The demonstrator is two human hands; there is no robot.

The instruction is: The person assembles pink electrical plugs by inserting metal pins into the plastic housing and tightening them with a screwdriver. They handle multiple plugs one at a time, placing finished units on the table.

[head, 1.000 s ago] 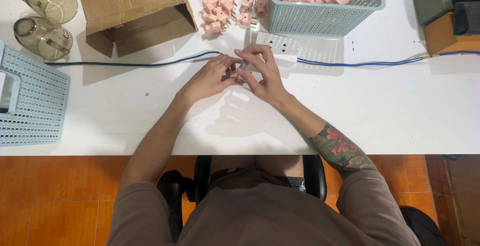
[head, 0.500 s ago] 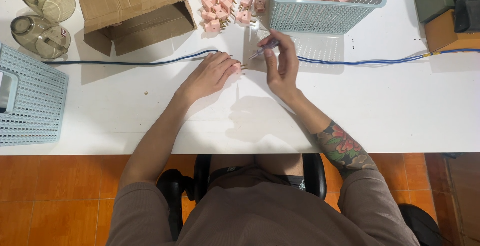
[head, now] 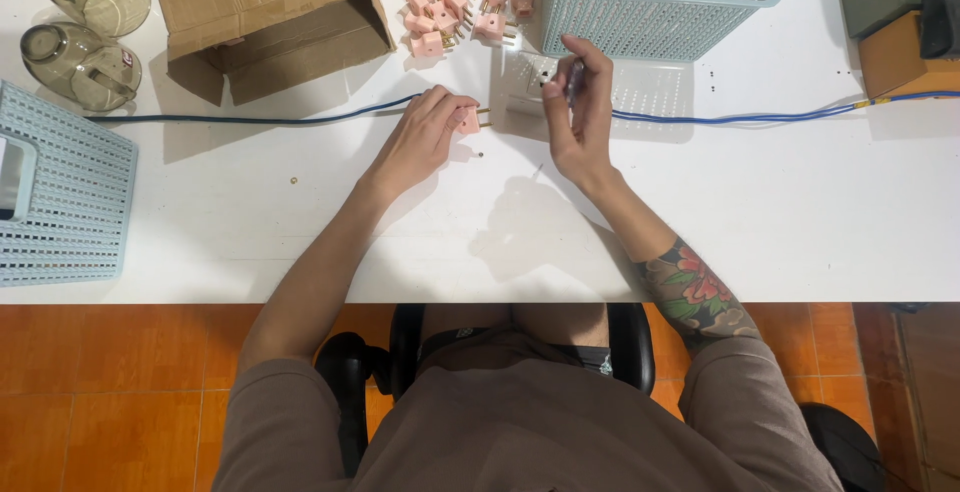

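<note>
Pinching a small pink plug [head: 470, 120] at the fingertips, the left hand [head: 420, 142] rests low on the white table [head: 480, 232], its fingers curled closed around the plug body so that the two metal prongs stick out to the right, towards the pale socket block [head: 525, 87]; that grip leaves the prongs free and pointed at the block, which looks like the reason for it. The right hand [head: 580, 117] is raised just beside and partly over the block, fingers drawn together around a thin dark tool [head: 575, 77], though what kind of tool it is cannot be made out. A blue cable [head: 730, 116] runs out from the block to the right and a darker length [head: 250, 119] continues left across the table, so both hands work right on that line. Spare pink plugs [head: 450, 7] lie in a loose heap just behind the left hand, within easy reach, and more fill the pale blue basket [head: 660, 27] standing close behind the block; its front wall bounds the room at the back. An open cardboard box [head: 265, 12] sits well to the left with two smoky glass jugs [head: 85, 22] beyond it, and another blue basket [head: 65, 192] occupies the left edge. Between the hands and the near table edge the surface holds only a few tiny screws [head: 293, 180], giving the forearms free space.
</note>
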